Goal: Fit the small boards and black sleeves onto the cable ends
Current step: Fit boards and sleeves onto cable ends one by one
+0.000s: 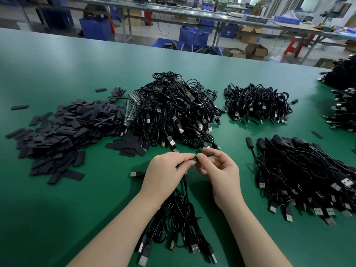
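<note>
Green worktop (57,64). Centre: large heap of black USB cables (173,110); toward left edge, pile of flat black sleeves (63,130). Near edge: cable bundle (179,218) under the hands. Left hand (163,174) pinches a cable end; right hand (217,170) pinches a black sleeve (207,155) against it, above the worktop.

Beyond the green table (57,64) stand blue plastic crates (194,36), open brown cardboard boxes (256,51) and what looks like a red plastic stool (294,47).
</note>
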The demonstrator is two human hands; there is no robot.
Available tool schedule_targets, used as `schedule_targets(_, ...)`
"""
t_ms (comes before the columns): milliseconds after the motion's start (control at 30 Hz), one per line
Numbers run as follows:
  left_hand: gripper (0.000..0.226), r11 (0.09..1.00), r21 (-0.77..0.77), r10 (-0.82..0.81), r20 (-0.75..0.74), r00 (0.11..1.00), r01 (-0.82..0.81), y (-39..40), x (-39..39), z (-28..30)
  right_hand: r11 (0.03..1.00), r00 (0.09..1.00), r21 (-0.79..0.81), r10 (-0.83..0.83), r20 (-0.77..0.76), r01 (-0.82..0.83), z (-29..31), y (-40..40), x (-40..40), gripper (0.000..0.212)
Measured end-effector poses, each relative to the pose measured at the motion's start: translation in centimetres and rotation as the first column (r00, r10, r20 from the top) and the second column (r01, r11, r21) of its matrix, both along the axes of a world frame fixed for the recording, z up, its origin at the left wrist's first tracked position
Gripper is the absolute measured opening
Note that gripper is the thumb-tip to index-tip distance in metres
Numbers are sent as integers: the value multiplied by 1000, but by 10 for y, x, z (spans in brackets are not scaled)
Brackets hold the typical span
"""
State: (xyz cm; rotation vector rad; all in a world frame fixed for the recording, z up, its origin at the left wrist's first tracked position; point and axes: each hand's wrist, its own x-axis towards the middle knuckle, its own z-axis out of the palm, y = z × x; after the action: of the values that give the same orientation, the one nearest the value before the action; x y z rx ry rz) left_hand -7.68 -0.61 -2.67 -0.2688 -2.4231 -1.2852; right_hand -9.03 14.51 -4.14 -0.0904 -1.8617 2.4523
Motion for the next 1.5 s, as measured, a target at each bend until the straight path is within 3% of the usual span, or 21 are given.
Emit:
schedule_targets(500, 17, 998, -52, -25, -33, 999, 23, -1, 1, 2, 999, 999, -17, 37, 26, -37, 0, 0, 1, 22)
schedule_targets(867, 21, 992, -125, -33, -110, 993, 20, 1, 4, 3, 999, 999, -50, 18, 34, -16, 2, -5, 5, 14)
schedule_targets(1000, 20, 996, -88, -12, -76, 997, 6, 3, 3, 4, 997, 999, -71, 9, 40, -6, 5, -5, 4, 25)
schedule_targets(1133, 17, 995, -90, 35, -81, 996, -42, 5, 2, 4, 981, 995, -195, 31, 92, -12, 10, -9, 6, 37)
schedule_targets(1233, 17, 991, -121, 52, -100, 994, -64, 4, 2, 4, 980, 992, -196, 38, 118, -14, 11, -9, 7, 22)
schedule_targets(1500, 21, 996, -90, 17, -66, 998, -23, 4, -1, 4, 977, 994, -204, -39, 101, 59, 12, -7, 7, 13)
